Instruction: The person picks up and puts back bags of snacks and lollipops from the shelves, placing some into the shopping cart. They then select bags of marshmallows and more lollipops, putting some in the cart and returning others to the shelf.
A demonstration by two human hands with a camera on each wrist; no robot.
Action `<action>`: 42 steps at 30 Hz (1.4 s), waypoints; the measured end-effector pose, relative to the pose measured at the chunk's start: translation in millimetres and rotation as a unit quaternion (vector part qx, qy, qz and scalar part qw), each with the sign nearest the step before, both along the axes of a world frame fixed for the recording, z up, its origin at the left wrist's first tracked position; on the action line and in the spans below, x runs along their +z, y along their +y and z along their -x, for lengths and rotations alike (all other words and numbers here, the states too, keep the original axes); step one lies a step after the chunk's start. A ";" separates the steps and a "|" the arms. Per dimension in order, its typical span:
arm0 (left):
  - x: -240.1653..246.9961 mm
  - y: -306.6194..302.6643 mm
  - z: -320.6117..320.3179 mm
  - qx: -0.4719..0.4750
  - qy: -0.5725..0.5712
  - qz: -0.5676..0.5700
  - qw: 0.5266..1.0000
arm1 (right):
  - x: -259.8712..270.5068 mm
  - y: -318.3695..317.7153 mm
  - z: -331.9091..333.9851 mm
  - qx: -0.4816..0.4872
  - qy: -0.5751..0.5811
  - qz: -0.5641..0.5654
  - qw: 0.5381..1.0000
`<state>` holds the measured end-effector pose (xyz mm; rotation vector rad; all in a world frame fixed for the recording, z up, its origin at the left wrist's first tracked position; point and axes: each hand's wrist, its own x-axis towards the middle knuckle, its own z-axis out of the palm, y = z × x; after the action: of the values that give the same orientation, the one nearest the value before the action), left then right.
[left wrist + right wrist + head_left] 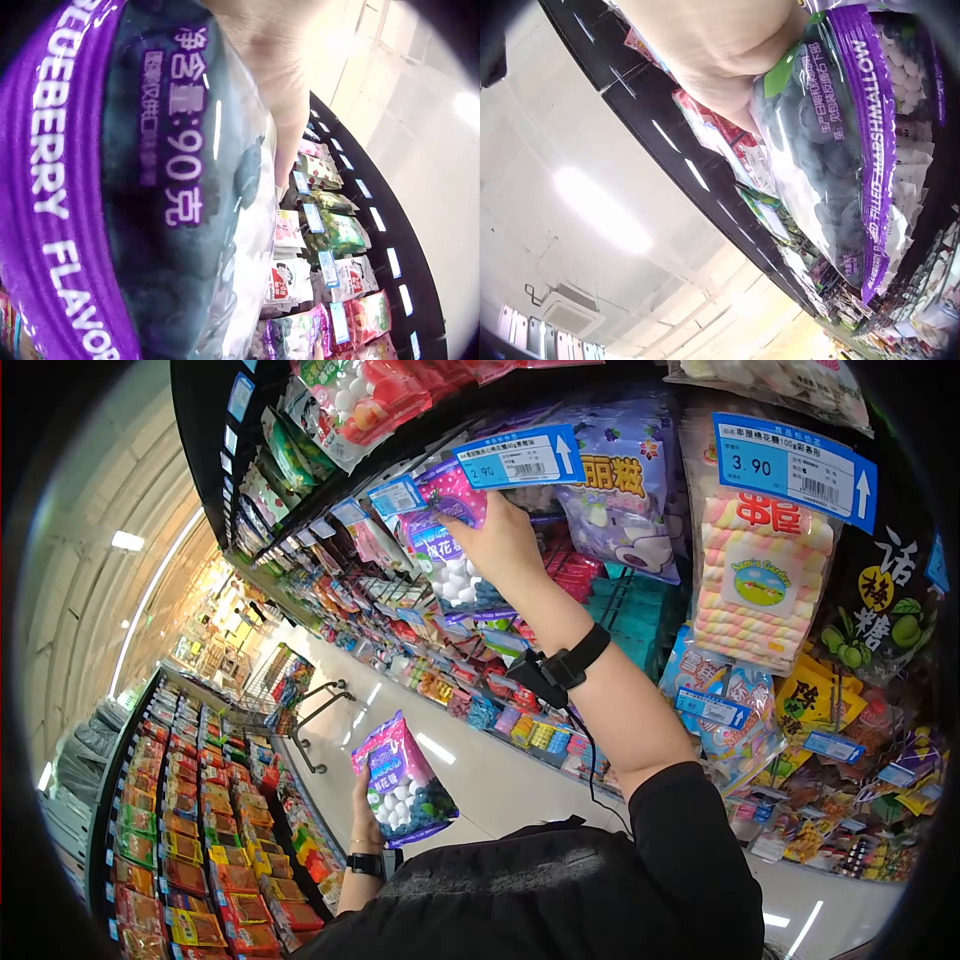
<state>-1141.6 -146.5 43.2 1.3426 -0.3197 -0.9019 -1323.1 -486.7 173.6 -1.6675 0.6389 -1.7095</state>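
In the head view the left hand grips a pink and purple marshmallow bag by its side, low over the aisle floor. That bag's blueberry-flavour edge fills much of the left wrist view, beside the palm. Up at the shelf, the right hand holds a matching bag at its upper part, thumb across the front, just below a blue price tag. In the right wrist view the palm lies against this second bag; its fingertips are hidden there.
Purple bags and a pack of twisted marshmallows hang right of the right hand. A shopping cart stands in the aisle. Low shelves of packaged snacks line the left side.
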 end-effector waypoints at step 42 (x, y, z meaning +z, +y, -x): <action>-41.8 -37.5 -58.8 -0.040 0.099 0.149 0.983 | -52.7 -51.4 -41.1 -0.257 0.006 -0.090 0.962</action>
<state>-1082.8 -184.0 1.4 0.9627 -0.3403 -1.0033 -1282.0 -538.1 120.9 -1.4643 1.2803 -1.9161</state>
